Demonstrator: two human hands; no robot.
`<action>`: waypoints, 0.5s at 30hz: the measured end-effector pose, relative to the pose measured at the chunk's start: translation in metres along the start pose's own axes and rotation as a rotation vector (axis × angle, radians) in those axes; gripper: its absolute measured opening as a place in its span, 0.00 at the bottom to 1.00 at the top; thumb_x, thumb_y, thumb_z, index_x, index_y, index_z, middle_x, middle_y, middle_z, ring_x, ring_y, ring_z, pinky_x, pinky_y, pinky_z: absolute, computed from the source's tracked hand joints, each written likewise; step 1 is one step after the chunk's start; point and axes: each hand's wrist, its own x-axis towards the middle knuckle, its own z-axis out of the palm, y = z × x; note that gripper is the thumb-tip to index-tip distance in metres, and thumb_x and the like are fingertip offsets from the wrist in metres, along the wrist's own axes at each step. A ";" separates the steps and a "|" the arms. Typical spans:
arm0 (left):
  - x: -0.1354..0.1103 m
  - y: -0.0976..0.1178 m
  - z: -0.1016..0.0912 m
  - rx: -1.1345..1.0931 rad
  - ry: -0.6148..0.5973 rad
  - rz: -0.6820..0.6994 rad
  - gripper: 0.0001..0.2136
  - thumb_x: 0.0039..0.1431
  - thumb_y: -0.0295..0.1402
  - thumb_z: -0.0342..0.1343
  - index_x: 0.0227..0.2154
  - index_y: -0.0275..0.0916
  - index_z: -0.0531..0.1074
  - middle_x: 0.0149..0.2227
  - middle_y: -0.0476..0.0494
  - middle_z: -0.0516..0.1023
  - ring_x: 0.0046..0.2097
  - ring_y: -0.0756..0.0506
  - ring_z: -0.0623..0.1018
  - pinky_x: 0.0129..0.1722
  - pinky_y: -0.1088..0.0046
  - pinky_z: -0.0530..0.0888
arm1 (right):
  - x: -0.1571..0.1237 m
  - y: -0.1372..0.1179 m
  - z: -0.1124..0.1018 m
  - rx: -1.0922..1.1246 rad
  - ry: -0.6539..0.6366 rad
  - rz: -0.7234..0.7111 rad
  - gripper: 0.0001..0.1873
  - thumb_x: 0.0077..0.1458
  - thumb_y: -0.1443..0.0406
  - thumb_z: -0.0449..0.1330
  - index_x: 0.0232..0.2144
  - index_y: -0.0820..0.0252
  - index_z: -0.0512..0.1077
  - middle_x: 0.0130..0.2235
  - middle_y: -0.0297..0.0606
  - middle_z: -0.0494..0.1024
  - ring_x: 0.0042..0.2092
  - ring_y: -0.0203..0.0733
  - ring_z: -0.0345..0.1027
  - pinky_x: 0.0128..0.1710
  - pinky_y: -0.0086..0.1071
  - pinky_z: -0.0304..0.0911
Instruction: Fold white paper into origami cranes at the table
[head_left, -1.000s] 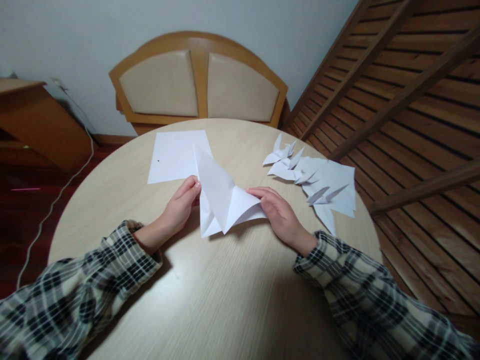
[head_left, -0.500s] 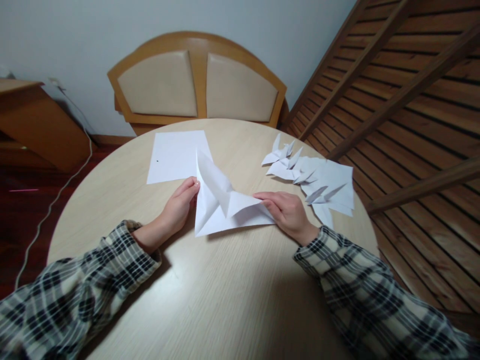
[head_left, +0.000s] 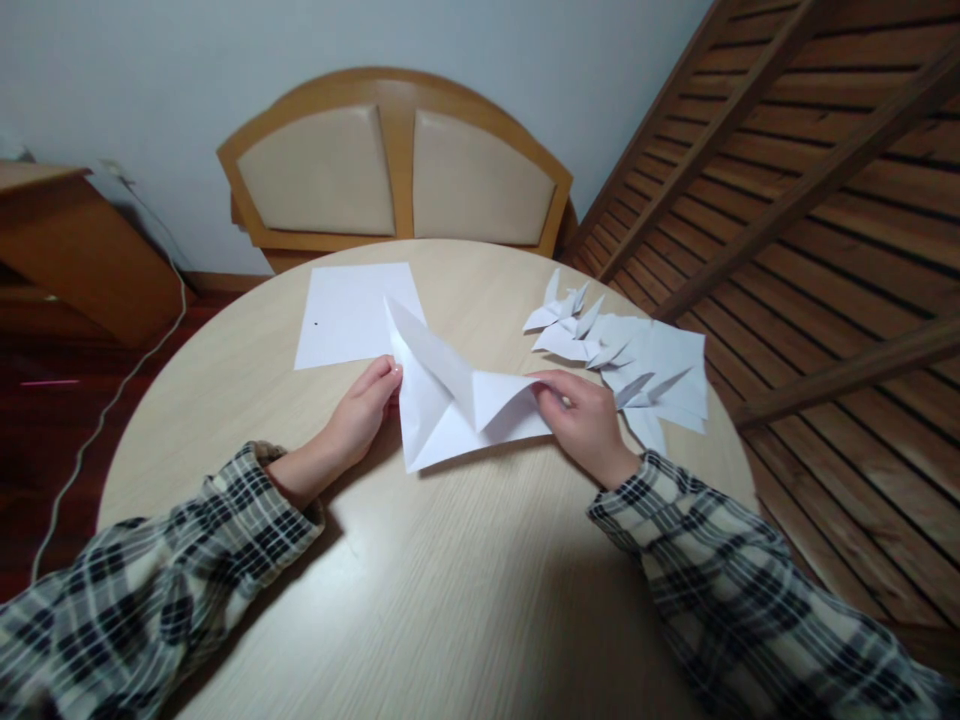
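Observation:
Between my hands is a creased sheet of white paper [head_left: 450, 410], partly folded, with one pointed corner standing up at the upper left and a raised fold across its middle. My left hand [head_left: 366, 410] pinches its left edge between thumb and fingers. At the right end, my right hand [head_left: 581, 420] grips the paper, the thumb and forefinger closed on the raised flap. The fingertips behind the paper are hidden.
A flat stack of white paper [head_left: 352, 310] lies at the back left of the round table [head_left: 420, 600]. Several folded paper cranes [head_left: 566, 325] stand at the right, some over more white sheets [head_left: 675, 365]. A chair back or headboard [head_left: 405, 150] rises behind the table.
My right hand has raised its flap a little and lifted its thumb side. The paper's lower left corner has shifted right, and the middle fold has opened wider.

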 end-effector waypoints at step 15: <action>0.006 0.014 -0.016 0.669 0.135 0.386 0.06 0.61 0.33 0.53 0.28 0.42 0.65 0.22 0.53 0.64 0.25 0.48 0.63 0.27 0.71 0.59 | 0.005 0.000 0.005 0.854 -0.071 0.815 0.17 0.48 0.51 0.66 0.29 0.58 0.73 0.28 0.36 0.78 0.26 0.40 0.69 0.25 0.33 0.65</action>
